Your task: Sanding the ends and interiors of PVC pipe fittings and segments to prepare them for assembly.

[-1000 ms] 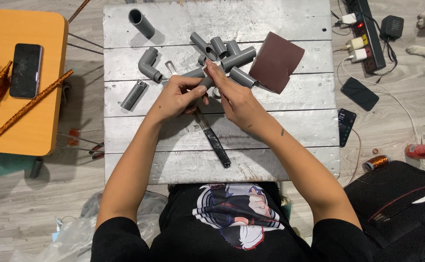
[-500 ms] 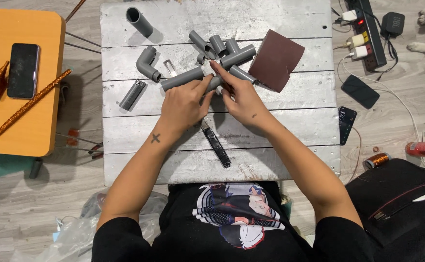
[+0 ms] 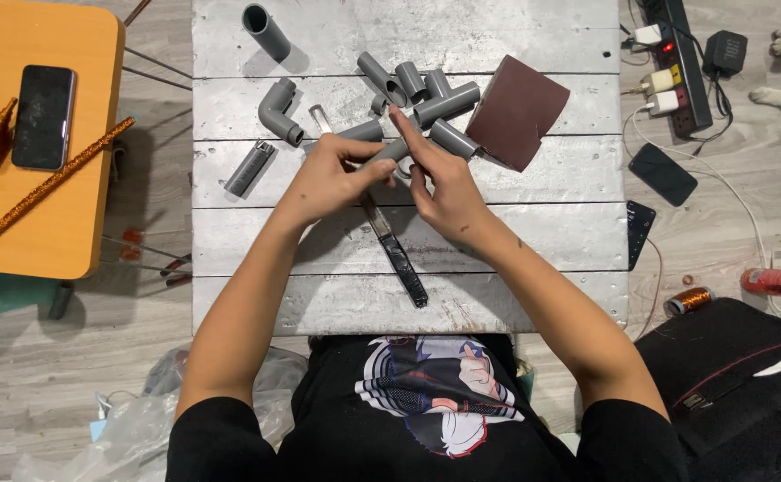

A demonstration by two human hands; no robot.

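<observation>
I hold a short grey pipe piece (image 3: 383, 153) between my two hands, just above the middle of the grey worktop (image 3: 533, 232). My left hand (image 3: 328, 178) has a closed grip on the near end of it. My right hand (image 3: 444, 183) touches the other end, with one finger pointing straight up toward the pile of grey pipe bits (image 3: 422, 89). I cannot tell if that right grip is fully closed round the pipe.

A moment ago my hands were a little higher on the worktop, right by the pile. Now they have come down and a bit toward me, and the pipe piece has come along, so it is clear of the pile.

The long black tool (image 3: 397, 250) lies on the worktop under my hands. The dark red sanding sheet (image 3: 517, 112) rests beside the pile, on my right. The grey elbow pipe (image 3: 279, 109) sits apart on my left, and nothing touches it.
</observation>
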